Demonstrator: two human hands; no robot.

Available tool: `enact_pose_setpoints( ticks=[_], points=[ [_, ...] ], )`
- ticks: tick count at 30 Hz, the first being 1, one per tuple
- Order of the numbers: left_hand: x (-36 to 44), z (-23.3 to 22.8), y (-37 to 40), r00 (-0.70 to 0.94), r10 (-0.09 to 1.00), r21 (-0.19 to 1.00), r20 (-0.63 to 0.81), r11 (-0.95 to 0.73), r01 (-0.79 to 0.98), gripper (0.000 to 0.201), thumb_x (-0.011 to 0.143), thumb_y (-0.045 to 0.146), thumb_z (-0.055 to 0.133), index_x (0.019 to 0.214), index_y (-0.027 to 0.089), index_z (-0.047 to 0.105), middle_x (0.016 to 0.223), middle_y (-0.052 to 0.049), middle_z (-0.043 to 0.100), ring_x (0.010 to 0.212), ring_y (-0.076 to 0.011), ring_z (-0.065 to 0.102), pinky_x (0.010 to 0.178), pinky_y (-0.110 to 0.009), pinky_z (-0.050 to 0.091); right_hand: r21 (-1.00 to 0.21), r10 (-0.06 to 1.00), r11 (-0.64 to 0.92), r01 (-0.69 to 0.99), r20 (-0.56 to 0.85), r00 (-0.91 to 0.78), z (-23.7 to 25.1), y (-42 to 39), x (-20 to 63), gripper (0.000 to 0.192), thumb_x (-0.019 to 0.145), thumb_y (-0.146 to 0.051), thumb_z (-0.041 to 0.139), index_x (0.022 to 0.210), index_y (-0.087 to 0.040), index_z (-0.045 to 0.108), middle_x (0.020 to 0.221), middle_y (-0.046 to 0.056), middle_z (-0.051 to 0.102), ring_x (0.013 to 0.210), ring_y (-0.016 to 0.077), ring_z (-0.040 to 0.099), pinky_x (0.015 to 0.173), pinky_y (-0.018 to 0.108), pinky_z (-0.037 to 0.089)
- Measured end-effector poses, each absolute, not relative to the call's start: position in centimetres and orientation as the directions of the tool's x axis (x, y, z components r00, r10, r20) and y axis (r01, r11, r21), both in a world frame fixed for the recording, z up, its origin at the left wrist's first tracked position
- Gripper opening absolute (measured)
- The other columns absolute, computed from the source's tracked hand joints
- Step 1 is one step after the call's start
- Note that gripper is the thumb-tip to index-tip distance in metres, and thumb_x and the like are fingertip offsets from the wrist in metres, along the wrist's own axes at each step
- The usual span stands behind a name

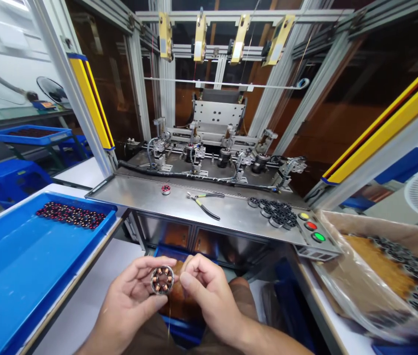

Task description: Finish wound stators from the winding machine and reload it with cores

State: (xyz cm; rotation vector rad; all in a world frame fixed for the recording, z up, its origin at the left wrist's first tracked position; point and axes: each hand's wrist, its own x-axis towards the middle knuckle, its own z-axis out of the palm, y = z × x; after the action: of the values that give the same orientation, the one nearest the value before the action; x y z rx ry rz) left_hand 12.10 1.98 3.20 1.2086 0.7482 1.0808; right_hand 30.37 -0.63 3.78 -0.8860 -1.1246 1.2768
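Nearest the camera, the left hand (129, 301) and right hand (209, 291) meet over the lap, fingers closed around a small wound stator (162, 279); the left pinches its rim, the right thumb and forefinger close at its right edge. Left: a blue tray (17, 276), holding one cluster of wound stators (70, 215) at its far end. Right: a plastic-lined carton (345, 291) containing dark unwound cores (416, 281). On the steel shelf (179, 202): a pile of cores (275, 212), pliers (205, 202), one lone stator (165, 189).
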Motion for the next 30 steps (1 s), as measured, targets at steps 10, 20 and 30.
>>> enact_pose_setpoints(
  ticks=[10,20,30],
  points=[
    [13.3,2.1,2.1,0.268,0.955,0.962,0.122,-0.048,-0.269,0.050,0.061,0.026,0.088,0.109,0.028,0.074,0.124,-0.005,0.069,0.107,-0.0227,0.069,0.086,-0.020,0.055,-0.962,0.981,0.190,-0.195,0.195,-0.007,2.6,-0.9,29.7,0.032,0.088,-0.043,0.063,0.072,-0.019,0.050,0.066,-0.003,0.046,0.060,0.0101,0.040,0.058,0.024,0.033],
    [12.6,2.7,0.9,0.180,0.792,0.769,0.583,-0.610,0.191,0.044,0.071,0.011,0.076,0.110,0.031,0.068,0.104,0.001,0.076,0.091,-0.0160,0.074,0.084,-0.019,0.057,-0.923,0.952,0.256,-0.287,0.292,-0.092,3.4,-0.9,28.9,0.030,0.085,-0.045,0.067,0.081,-0.019,0.053,0.081,0.001,0.050,0.076,0.0144,0.046,0.071,0.029,0.040],
    [12.0,2.0,1.2,0.146,0.792,0.771,0.592,-0.610,0.184,0.044,0.073,0.007,0.075,0.111,0.028,0.066,0.107,0.000,0.074,0.095,-0.0152,0.073,0.090,-0.021,0.057,-0.921,0.964,0.266,-0.283,0.246,0.106,1.5,-1.5,27.2,0.026,0.095,-0.046,0.053,0.088,-0.020,0.053,0.084,0.001,0.051,0.078,0.0146,0.048,0.073,0.029,0.041]
  ],
)
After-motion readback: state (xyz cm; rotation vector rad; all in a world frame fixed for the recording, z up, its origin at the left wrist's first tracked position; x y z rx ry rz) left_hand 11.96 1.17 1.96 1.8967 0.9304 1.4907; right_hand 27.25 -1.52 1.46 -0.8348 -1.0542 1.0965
